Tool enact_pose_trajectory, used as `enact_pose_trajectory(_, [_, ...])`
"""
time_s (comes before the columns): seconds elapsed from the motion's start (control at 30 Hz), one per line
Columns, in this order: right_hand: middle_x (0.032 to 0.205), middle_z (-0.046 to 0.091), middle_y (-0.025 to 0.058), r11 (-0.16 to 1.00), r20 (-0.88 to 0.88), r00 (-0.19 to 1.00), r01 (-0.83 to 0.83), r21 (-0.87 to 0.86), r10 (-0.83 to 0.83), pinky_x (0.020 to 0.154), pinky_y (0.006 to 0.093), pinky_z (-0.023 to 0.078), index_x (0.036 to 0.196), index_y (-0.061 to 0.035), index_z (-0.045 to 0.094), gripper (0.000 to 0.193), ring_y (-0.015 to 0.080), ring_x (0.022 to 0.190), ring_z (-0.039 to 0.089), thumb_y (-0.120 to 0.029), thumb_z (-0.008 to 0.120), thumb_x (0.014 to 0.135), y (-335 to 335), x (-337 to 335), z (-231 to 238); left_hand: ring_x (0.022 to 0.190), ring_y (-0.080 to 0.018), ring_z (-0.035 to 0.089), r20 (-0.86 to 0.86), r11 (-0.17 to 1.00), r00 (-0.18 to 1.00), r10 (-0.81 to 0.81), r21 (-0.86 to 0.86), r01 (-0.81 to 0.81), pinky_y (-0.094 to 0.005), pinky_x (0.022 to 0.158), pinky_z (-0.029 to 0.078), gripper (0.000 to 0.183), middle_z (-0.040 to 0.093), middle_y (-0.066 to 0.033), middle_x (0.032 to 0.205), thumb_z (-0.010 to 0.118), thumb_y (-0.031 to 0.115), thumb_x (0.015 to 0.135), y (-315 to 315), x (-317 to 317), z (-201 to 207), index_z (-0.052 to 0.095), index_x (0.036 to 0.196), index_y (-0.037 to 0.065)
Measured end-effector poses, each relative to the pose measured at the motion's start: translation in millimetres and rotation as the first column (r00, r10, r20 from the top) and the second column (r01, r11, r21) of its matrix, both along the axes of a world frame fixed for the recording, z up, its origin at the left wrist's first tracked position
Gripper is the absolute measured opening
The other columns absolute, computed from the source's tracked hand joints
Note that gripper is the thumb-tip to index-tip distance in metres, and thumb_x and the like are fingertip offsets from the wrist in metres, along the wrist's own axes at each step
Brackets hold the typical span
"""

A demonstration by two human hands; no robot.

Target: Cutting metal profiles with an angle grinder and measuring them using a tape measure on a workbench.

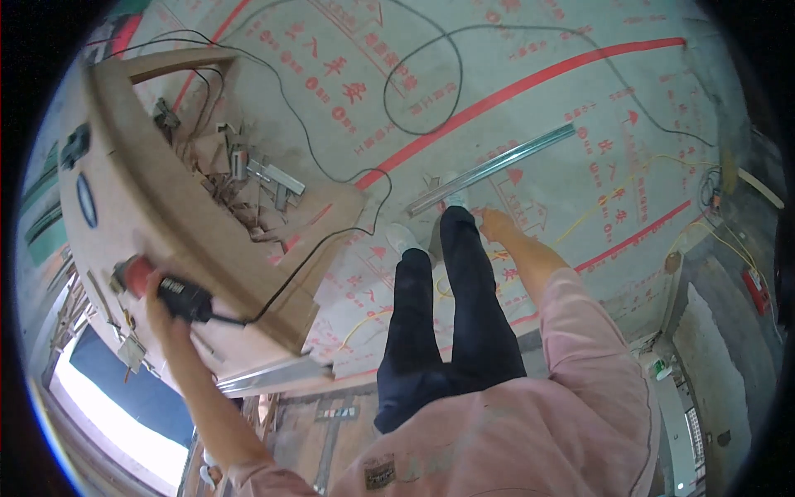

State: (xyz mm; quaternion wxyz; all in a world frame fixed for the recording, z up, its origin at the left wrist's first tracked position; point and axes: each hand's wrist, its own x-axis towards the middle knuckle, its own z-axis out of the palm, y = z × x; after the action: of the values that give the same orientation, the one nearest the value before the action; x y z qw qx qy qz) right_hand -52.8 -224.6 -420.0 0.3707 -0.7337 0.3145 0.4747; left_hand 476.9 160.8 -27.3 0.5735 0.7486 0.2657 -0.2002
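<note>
The head view showed your left hand [166, 315] wrapped around a red-and-black power tool [161, 288] resting on the wooden surface [157, 207]. Behind its raised edge, a recess held metal offcuts [257, 178] and wood scraps. The tool's black cord [331, 178] trailed across the covered floor [513, 50]. Your right hand [497, 224] hung open near a metal channel [493, 170] lying beyond your feet.

A building site indoors: printed protective floor sheeting [513, 74], a long grey metal channel [493, 168], raw plywood workbench [149, 207] at left.
</note>
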Motion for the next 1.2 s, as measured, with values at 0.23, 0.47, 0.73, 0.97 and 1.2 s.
enact_pose_trajectory(0.23, [0.142,0.056,0.0119,0.906,0.19,0.897,-0.354,-0.233,0.4,0.109,0.051,0.039,0.132,-0.0117,0.059,0.039,0.0308,0.135,0.048,-0.026,0.055,0.096,69.4,45.0,-204.1,0.116,-0.0341,0.065,0.017,0.944,0.992,0.128,0.306,-0.127,-0.049,0.098,0.057,0.064,0.062,-0.0166,0.136,0.067,0.041,0.094,-46.7,-26.8,37.8,0.05,0.144,0.004])
enact_pose_trajectory(0.47, [0.13,0.062,0.0101,0.728,0.399,0.609,-0.558,-0.398,0.685,0.107,0.0504,0.041,0.128,-0.0165,0.06,0.036,0.0267,0.128,0.054,-0.024,0.057,0.094,58.3,66.4,-255.1,0.114,-0.0321,0.066,0.115,0.869,0.988,0.099,0.474,-0.142,-0.0451,0.099,0.056,0.053,0.065,-0.015,0.132,0.065,0.037,0.095,-61.0,-32.0,46.3,0.058,0.136,0.003])
enact_pose_trajectory(0.73, [0.094,0.07,0.0168,0.822,0.576,0.642,-0.561,-0.095,0.505,0.077,0.0488,0.056,0.119,-0.0086,0.05,0.051,0.038,0.088,0.07,-0.025,0.075,0.078,-16.5,115.4,-66.3,0.075,-0.0248,0.072,0.065,0.975,0.994,0.09,0.198,-0.101,-0.0371,0.069,0.062,0.029,0.072,-0.0104,0.095,0.071,0.028,0.093,-59.1,-37.1,30.8,0.064,0.113,0.007])
enact_pose_trajectory(0.97, [0.092,0.068,0.0223,0.97,0.605,0.79,-0.21,0.124,0.094,0.077,0.0505,0.052,0.119,-0.0009,0.046,0.053,0.0426,0.085,0.066,-0.023,0.073,0.078,-102.1,162.1,244.6,0.111,-0.0209,0.06,0.197,0.978,0.957,0.21,-0.032,-0.208,-0.0353,0.097,0.047,0.055,0.066,-0.0103,0.117,0.077,0.039,0.088,-11.0,-44.5,12.0,0.059,0.13,0.007])
enact_pose_trajectory(1.2, [0.098,0.061,0.0101,0.789,0.484,0.872,-0.246,0.563,-0.073,0.068,0.0359,0.051,0.129,0.0008,0.049,0.055,0.0187,0.075,0.06,-0.021,0.071,0.084,-31.4,167.0,443.7,0.107,-0.0159,0.056,0.361,0.942,0.879,-0.312,-0.004,0.336,-0.0326,0.093,0.047,0.044,0.061,-0.0062,0.122,0.052,0.025,0.103,-59.7,-266.3,73.3,0.05,0.142,0.004])
